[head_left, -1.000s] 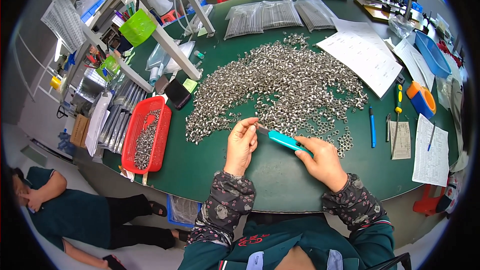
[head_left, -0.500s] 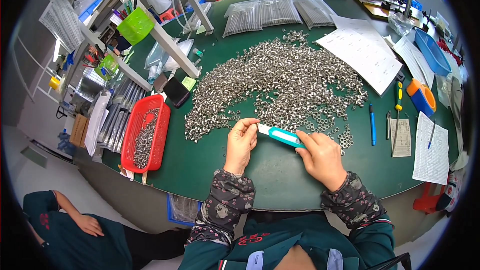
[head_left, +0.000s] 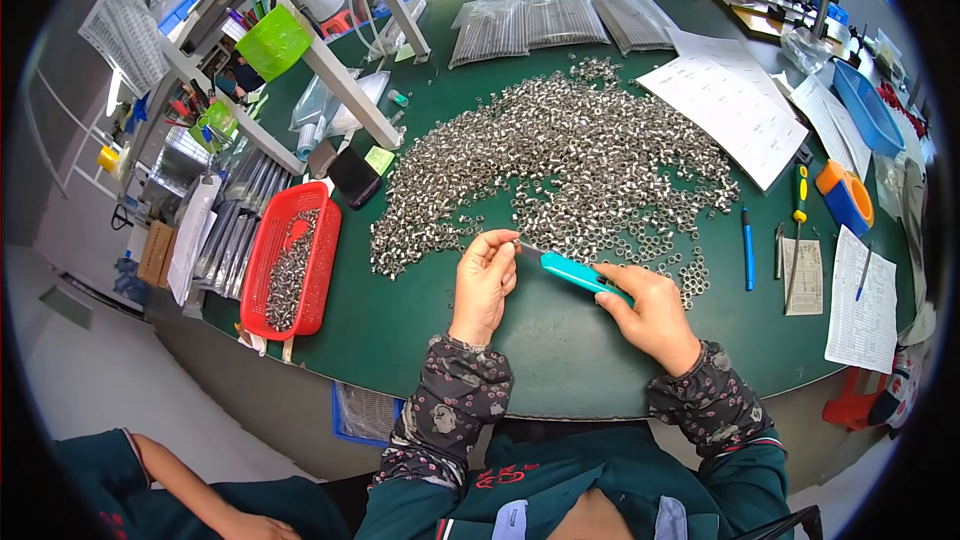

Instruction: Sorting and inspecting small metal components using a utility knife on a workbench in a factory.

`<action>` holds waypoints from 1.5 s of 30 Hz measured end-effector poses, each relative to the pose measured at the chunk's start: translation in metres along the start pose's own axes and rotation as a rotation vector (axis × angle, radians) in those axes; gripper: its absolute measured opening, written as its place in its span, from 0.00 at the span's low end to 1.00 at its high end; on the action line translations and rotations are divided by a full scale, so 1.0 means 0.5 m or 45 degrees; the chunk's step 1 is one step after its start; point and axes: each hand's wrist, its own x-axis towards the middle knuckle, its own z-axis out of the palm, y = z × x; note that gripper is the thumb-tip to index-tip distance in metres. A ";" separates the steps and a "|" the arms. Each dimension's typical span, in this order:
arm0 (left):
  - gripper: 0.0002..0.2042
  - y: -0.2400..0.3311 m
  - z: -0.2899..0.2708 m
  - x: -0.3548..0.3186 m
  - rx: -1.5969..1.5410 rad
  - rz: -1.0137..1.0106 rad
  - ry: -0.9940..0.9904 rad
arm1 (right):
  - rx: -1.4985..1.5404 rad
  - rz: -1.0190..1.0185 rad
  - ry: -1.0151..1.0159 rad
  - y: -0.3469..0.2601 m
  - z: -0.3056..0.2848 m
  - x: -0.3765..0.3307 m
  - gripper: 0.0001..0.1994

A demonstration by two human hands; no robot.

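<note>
Left hand (head_left: 483, 290) had thumb and finger pinched together at the tip of the knife (head_left: 572, 272), perhaps on a part too small to make out; right hand (head_left: 650, 315) was closed around the knife's teal handle, over the table (head_left: 560, 370) just short of the heaped rings (head_left: 590, 155). Most rings lay loose there, a smaller lot of parts sat in the basket (head_left: 327, 270); which were finished, I couldn't tell.
</note>
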 end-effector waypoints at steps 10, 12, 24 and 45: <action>0.04 0.003 -0.018 0.011 -0.306 -0.081 0.038 | 0.089 -0.113 0.449 0.007 -0.013 0.016 0.14; 0.04 0.001 -0.011 0.010 -0.451 -0.157 -0.035 | 0.097 -0.106 0.419 0.006 -0.009 0.017 0.14; 0.07 -0.032 0.063 0.004 1.631 0.418 -0.044 | 0.068 -0.102 0.343 0.005 -0.007 0.010 0.15; 0.06 0.012 -0.004 0.008 -0.117 -0.112 -0.168 | 0.000 -0.101 0.204 0.009 0.004 0.008 0.14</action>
